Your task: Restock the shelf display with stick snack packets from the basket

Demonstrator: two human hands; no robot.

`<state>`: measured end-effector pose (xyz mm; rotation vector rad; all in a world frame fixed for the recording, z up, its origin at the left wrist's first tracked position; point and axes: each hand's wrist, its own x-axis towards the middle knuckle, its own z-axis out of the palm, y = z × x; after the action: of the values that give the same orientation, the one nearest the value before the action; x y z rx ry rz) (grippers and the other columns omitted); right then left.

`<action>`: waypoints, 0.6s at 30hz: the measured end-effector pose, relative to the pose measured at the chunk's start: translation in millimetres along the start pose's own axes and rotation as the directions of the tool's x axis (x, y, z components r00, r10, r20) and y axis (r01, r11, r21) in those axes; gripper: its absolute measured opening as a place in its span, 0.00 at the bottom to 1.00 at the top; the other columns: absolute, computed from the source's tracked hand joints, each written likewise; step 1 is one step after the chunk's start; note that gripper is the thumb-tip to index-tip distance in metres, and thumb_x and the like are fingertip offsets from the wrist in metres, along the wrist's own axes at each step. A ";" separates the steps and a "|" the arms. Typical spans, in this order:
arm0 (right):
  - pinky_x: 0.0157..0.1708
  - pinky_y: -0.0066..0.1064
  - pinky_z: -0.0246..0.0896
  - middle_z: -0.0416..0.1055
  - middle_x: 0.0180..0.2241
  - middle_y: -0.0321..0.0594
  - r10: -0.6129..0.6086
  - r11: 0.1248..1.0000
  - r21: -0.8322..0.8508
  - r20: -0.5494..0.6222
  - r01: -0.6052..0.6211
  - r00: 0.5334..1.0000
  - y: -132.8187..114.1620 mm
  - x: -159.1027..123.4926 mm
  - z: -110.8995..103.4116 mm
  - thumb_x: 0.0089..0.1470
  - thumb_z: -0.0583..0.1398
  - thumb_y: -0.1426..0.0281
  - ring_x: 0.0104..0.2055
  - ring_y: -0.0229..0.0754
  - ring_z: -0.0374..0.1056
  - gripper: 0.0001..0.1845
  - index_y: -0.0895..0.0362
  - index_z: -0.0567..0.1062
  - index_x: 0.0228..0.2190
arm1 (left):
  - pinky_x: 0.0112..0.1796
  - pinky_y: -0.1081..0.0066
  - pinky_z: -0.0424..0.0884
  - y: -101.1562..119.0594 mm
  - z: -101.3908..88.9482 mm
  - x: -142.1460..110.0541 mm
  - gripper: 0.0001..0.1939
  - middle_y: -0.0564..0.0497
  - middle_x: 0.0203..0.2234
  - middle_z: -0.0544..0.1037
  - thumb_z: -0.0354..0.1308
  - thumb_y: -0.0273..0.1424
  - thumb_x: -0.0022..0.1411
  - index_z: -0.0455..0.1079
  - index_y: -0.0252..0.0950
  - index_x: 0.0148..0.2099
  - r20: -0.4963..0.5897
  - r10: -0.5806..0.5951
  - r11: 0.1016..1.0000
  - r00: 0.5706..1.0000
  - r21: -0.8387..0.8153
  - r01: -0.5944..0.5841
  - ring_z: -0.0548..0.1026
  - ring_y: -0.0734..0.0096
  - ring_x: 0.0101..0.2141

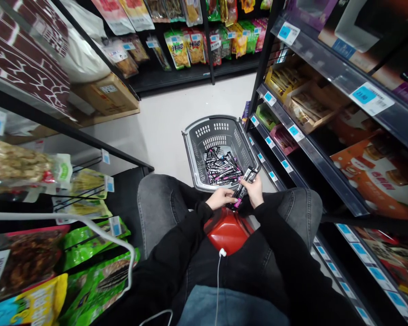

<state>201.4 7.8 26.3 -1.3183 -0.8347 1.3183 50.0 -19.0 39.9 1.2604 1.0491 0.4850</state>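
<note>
Black slim packets point(244, 186) span both hands above a gray shopping basket in a store aisle.
The left hand point(254, 190) pinches the packets' upper part, while the right hand point(221, 198) grips nearer their pink-marked lower end, close to the basket's near rim. More packets lie loosely heaped inside the basket point(195, 151), which sits on the pale floor point(163, 122) between stocked shelves. A red object point(228, 231) rests between the seated person's legs, just below the hands.
</note>
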 end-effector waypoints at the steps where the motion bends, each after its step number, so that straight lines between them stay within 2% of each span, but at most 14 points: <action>1: 0.35 0.33 0.66 0.73 0.30 0.39 0.055 0.998 -0.020 0.021 -0.054 0.998 2.0 -4.2 3.6 0.33 0.67 0.65 0.31 0.40 0.69 0.23 0.58 0.68 0.34 | 0.20 0.76 0.46 -0.8 0.1 0.2 0.18 0.60 0.13 0.54 0.61 0.42 0.46 0.65 0.31 0.21 -0.041 0.012 1.000 0.999 0.018 -0.011 0.51 0.82 0.17; 3: 0.32 0.32 0.65 0.73 0.28 0.39 0.144 0.988 -0.062 0.093 -0.139 0.985 4.9 -11.3 8.8 0.33 0.66 0.64 0.29 0.39 0.69 0.18 0.59 0.71 0.29 | 0.21 0.76 0.46 -3.3 -0.7 1.0 0.17 0.61 0.13 0.53 0.61 0.41 0.46 0.65 0.31 0.21 -0.130 0.043 0.998 0.991 0.046 -0.037 0.50 0.82 0.18; 5: 0.32 0.31 0.65 0.74 0.28 0.40 0.190 0.980 -0.095 0.162 -0.176 0.968 6.1 -14.8 11.4 0.31 0.67 0.64 0.29 0.40 0.69 0.18 0.60 0.72 0.28 | 0.21 0.76 0.47 -6.4 -2.4 1.8 0.17 0.60 0.13 0.53 0.61 0.41 0.46 0.64 0.31 0.21 -0.192 0.062 0.997 0.979 0.060 -0.052 0.50 0.81 0.18; 7: 0.31 0.31 0.65 0.74 0.27 0.40 0.208 0.975 -0.116 0.179 -0.189 0.962 5.6 -13.5 11.4 0.30 0.68 0.63 0.29 0.40 0.69 0.19 0.60 0.73 0.27 | 0.21 0.77 0.47 -8.4 -4.2 2.5 0.17 0.60 0.14 0.53 0.61 0.40 0.46 0.65 0.31 0.21 -0.198 0.067 0.997 0.978 0.060 -0.056 0.51 0.82 0.18; 10: 0.30 0.30 0.64 0.74 0.25 0.40 0.194 0.979 -0.095 0.144 -0.182 0.970 2.0 -2.9 6.7 0.33 0.66 0.60 0.28 0.40 0.69 0.19 0.61 0.73 0.26 | 0.21 0.77 0.48 -7.7 -5.5 2.7 0.16 0.61 0.14 0.54 0.62 0.40 0.45 0.67 0.30 0.24 -0.125 0.066 0.997 0.990 0.051 -0.060 0.51 0.82 0.18; 13: 0.29 0.29 0.63 0.73 0.23 0.38 0.161 0.987 0.011 0.068 -0.163 0.985 -5.6 11.8 -3.6 0.35 0.65 0.59 0.27 0.39 0.68 0.18 0.61 0.73 0.26 | 0.20 0.78 0.49 -3.8 -4.8 1.5 0.15 0.61 0.13 0.56 0.63 0.39 0.44 0.68 0.30 0.24 -0.041 0.047 0.999 0.998 0.024 -0.046 0.52 0.83 0.17; 15: 0.27 0.28 0.61 0.71 0.21 0.35 0.134 0.989 0.056 0.004 -0.134 0.991 -11.9 19.8 -12.2 0.35 0.65 0.59 0.25 0.37 0.66 0.17 0.60 0.71 0.24 | 0.20 0.78 0.53 -1.1 -3.9 0.5 0.15 0.60 0.14 0.60 0.64 0.37 0.43 0.69 0.30 0.26 0.027 0.014 1.000 1.000 -0.026 -0.013 0.57 0.82 0.17; 18: 0.22 0.26 0.57 0.66 0.18 0.32 0.105 0.994 0.015 -0.044 -0.104 0.994 -18.6 27.0 -23.3 0.35 0.65 0.58 0.21 0.34 0.62 0.18 0.58 0.68 0.21 | 0.26 0.76 0.63 1.8 -3.7 -1.2 0.17 0.56 0.18 0.69 0.66 0.34 0.40 0.71 0.29 0.32 0.114 -0.036 0.990 0.993 -0.131 0.051 0.66 0.78 0.20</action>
<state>231.6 33.1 34.1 -1.3928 -0.7338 1.3677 46.7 -17.5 42.1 1.1307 0.9327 0.4397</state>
